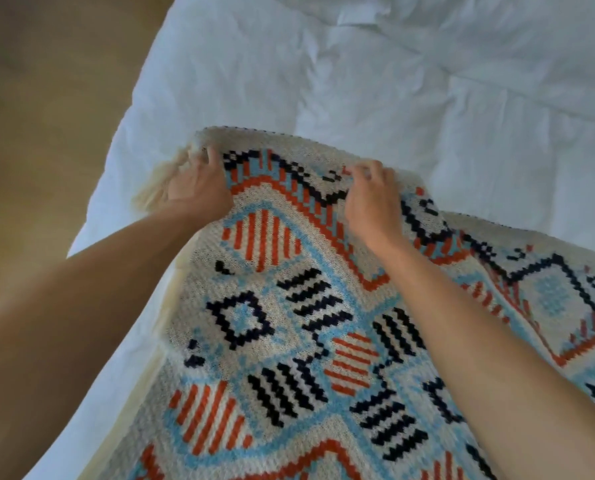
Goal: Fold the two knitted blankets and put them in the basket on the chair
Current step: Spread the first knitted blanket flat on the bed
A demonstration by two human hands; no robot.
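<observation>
A knitted blanket (289,341) with orange, light blue and black patterns on cream lies spread over a white bed. Cream fringe hangs at its far left corner. My left hand (199,183) grips that far left corner, fingers curled over the edge. My right hand (372,192) grips the same far edge a little to the right, fingers curled over the fabric. The edge between the hands is lifted and curls over. Only this one blanket is in view; the basket and chair are out of view.
The white bed cover (393,81), wrinkled, fills the upper and right part of the view. Its left edge runs diagonally, with tan floor (47,98) beyond it on the left.
</observation>
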